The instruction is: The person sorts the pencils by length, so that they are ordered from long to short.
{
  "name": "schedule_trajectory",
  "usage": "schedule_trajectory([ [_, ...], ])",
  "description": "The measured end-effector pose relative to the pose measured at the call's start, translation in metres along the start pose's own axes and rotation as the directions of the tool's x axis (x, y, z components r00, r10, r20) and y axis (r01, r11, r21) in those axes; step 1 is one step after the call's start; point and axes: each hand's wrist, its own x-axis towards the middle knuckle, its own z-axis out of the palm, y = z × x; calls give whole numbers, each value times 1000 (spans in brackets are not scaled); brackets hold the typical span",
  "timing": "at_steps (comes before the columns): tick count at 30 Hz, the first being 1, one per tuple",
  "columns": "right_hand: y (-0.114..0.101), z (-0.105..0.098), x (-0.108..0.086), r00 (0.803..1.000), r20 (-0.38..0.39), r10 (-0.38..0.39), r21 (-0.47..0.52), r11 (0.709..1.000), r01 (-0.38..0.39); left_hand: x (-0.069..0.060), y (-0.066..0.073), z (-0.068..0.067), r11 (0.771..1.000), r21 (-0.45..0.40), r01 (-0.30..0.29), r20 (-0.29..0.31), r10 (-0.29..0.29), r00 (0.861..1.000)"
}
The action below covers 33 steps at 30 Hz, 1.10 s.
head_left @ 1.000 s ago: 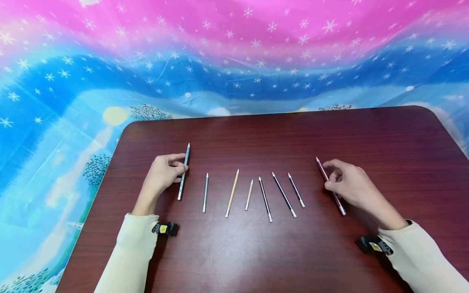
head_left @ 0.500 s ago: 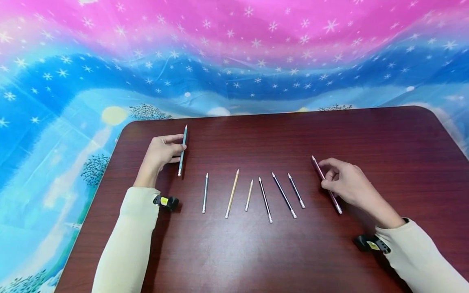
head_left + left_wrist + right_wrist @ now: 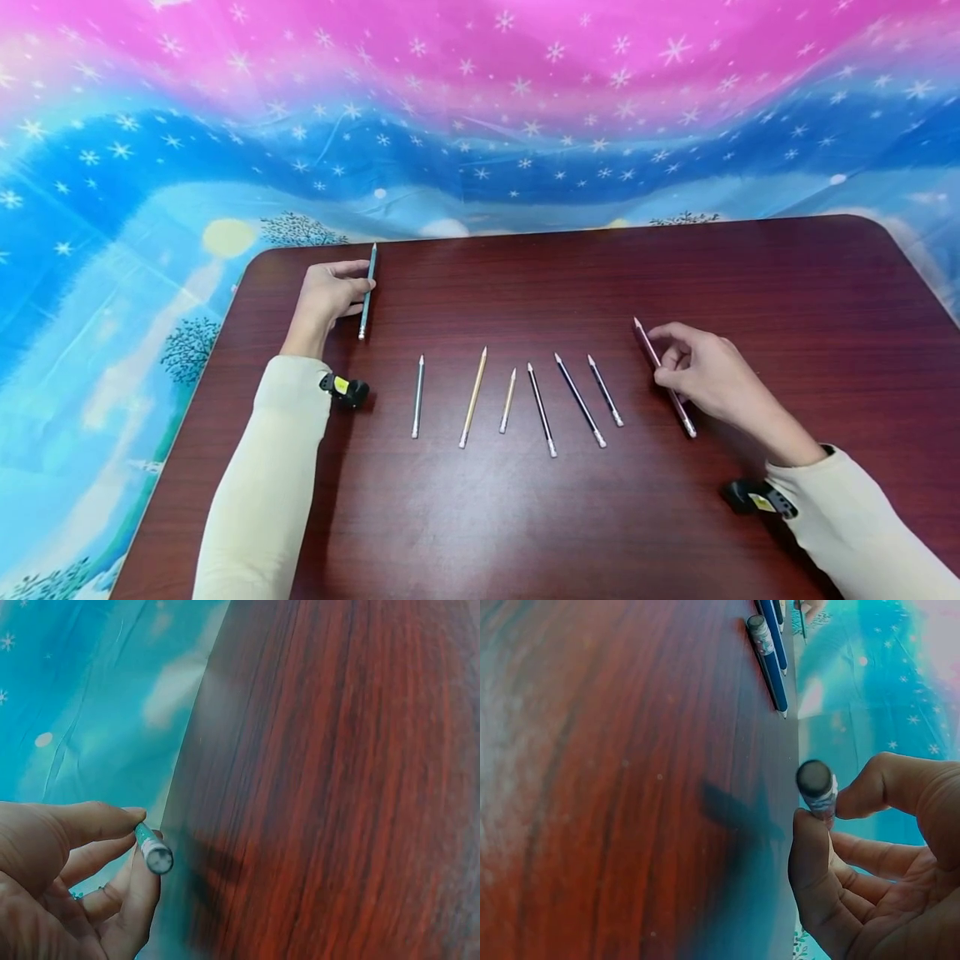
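Note:
My left hand pinches a teal pencil between thumb and fingers, near the table's far left corner. Its tip points away and reaches the back edge in the head view; its end faces the left wrist camera. On the right side, my right hand holds a purplish-pink pencil by thumb and fingertips, tilted with its tip to the far left. That pencil's eraser end fills the near view at the right wrist. Both held pencils appear lifted off the tabletop.
Between the hands lies a spaced row: a teal pencil, a yellow pencil, a short yellow pencil, a black pencil, a dark blue pencil and a shorter dark pencil. Behind the wooden table hangs a snowflake-patterned cloth.
The left hand has carried its teal pencil away from me toward the back edge and slightly left. The right hand with its pencil has shifted slightly left. The row of pencils stays put.

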Motion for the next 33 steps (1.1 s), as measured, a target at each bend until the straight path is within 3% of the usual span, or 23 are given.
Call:
schedule_trajectory([
  [15,2,2,-1,1000,2,-5,9,1000,5,11,-8,-5,1000,26,7,-96,-4,995],
  [26,1,2,-1,1000,10,3,24,1000,-3,17,-4,-1,992,124,8,-164,12,986],
  [33,2,3,-1,1000,9,1,32,999,-1,20,-2,-1,972,232,41,-204,7,979],
])
